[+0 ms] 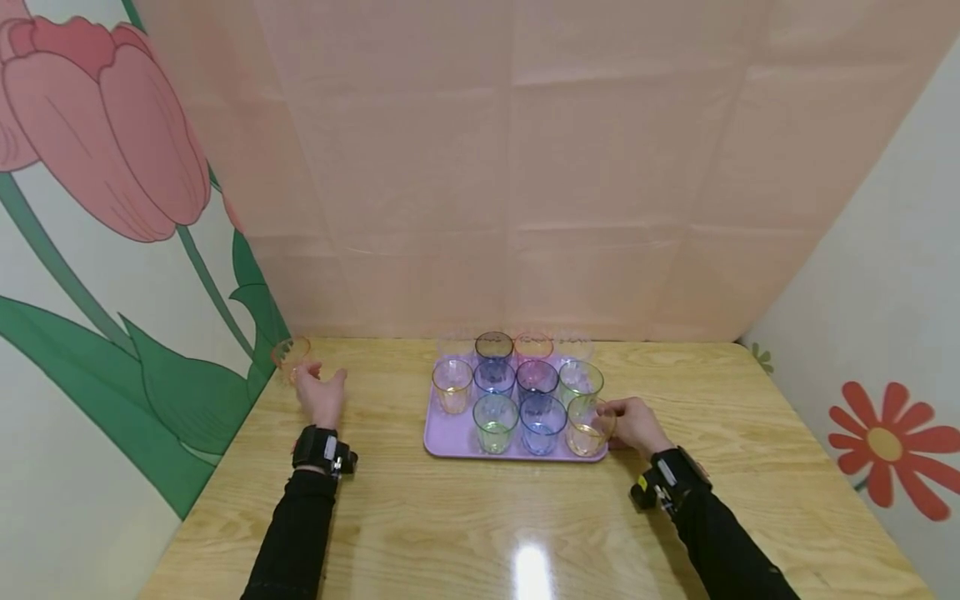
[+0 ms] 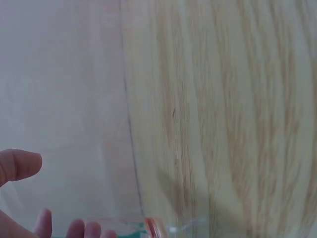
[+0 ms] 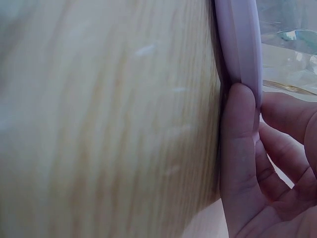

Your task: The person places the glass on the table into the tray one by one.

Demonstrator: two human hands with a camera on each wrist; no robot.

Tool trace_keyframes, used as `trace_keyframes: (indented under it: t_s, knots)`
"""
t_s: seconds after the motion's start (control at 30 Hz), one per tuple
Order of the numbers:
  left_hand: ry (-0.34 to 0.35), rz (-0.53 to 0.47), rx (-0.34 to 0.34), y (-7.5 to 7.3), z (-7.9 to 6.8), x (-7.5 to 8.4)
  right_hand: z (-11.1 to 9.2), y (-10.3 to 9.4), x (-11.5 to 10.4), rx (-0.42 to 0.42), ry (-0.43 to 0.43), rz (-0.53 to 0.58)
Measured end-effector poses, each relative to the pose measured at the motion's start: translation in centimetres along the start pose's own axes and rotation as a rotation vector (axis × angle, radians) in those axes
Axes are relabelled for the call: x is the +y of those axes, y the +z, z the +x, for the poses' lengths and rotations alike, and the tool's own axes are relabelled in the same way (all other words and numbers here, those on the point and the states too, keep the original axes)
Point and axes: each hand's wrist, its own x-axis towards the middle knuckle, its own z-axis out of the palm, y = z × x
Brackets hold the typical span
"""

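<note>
A glass with an orange rim point(image 1: 291, 357) stands at the far left of the table, beside the mural wall. My left hand point(image 1: 321, 396) is right at it, thumb spread well away from the fingers; part of the orange rim point(image 2: 153, 227) shows at the bottom of the left wrist view. On the right, my right hand point(image 1: 633, 423) grips the near right corner of a lilac tray point(image 1: 450, 444). Its thumb point(image 3: 240, 111) lies along the tray's outer side, with a finger over the rim. Several coloured glasses stand upright in rows on the tray, the yellow glass point(image 1: 589, 429) nearest that hand.
Among the tray's glasses are a green one point(image 1: 495, 423), a blue one point(image 1: 543, 425) and an amber-rimmed one point(image 1: 452, 385). The wooden table point(image 1: 420, 525) ends at a peach-covered wall point(image 1: 510, 208). Painted walls flank it on both sides.
</note>
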Motion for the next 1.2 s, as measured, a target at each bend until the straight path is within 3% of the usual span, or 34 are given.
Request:
trace_keyframes:
  t_s: [0.17,0.43,0.7,1.0,1.2]
  knots:
    - [-0.061,0.013,0.112,-0.9,0.8,0.1,-0.3,0.0,-0.3,0.001,-0.007,0.000]
    - [-0.155,-0.009,0.140,-2.0,2.4,0.1,-0.2,0.0,-0.3,0.002,0.005,0.000]
    - [-0.145,0.038,0.100,-2.8,4.4,-0.8,-0.2,0.1,0.0,-0.004,-0.006,0.012]
    - [-0.131,-0.076,0.023,-3.8,5.4,-0.5,-0.3,0.1,-0.1,-0.001,0.007,0.005]
    - [-0.188,-0.144,-0.035,-4.2,6.8,-0.8,-0.3,0.2,-0.1,-0.017,-0.002,0.012]
